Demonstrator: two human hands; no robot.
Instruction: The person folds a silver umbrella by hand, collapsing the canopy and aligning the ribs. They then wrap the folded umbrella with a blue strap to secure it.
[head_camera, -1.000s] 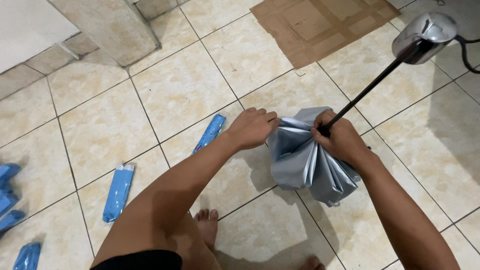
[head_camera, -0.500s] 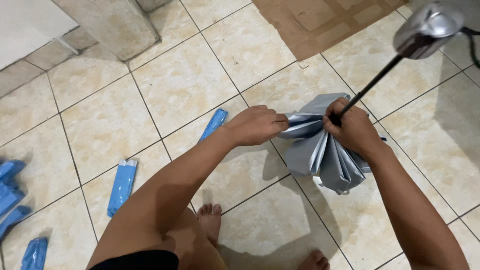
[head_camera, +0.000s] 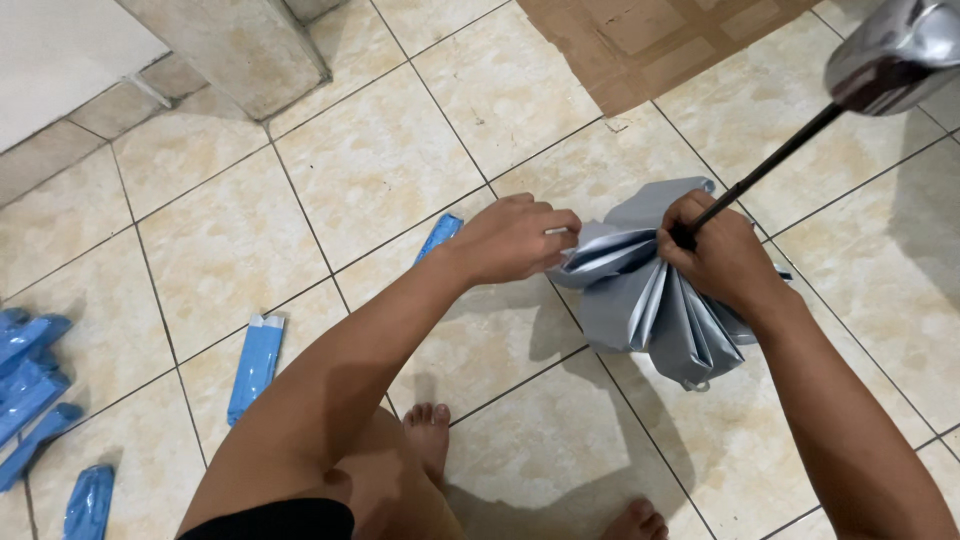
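A folded grey-blue umbrella (head_camera: 640, 300) hangs canopy-down over the tiled floor, its pleats bunched together. My right hand (head_camera: 715, 255) grips it around the dark shaft (head_camera: 770, 165), which runs up to a silver handle (head_camera: 895, 45) at the top right. My left hand (head_camera: 515, 235) pinches one fold of the canopy at its left side and pulls it outward.
Blue sleeve covers lie on the beige tiles: one (head_camera: 438, 235) behind my left hand, one (head_camera: 255, 365) to the left, several more (head_camera: 30, 375) at the left edge. Flat cardboard (head_camera: 650, 40) lies at the top. My bare feet (head_camera: 430, 435) stand below.
The umbrella and both hands have shifted slightly right and up in view. My left hand has drawn a canopy fold out to the left.
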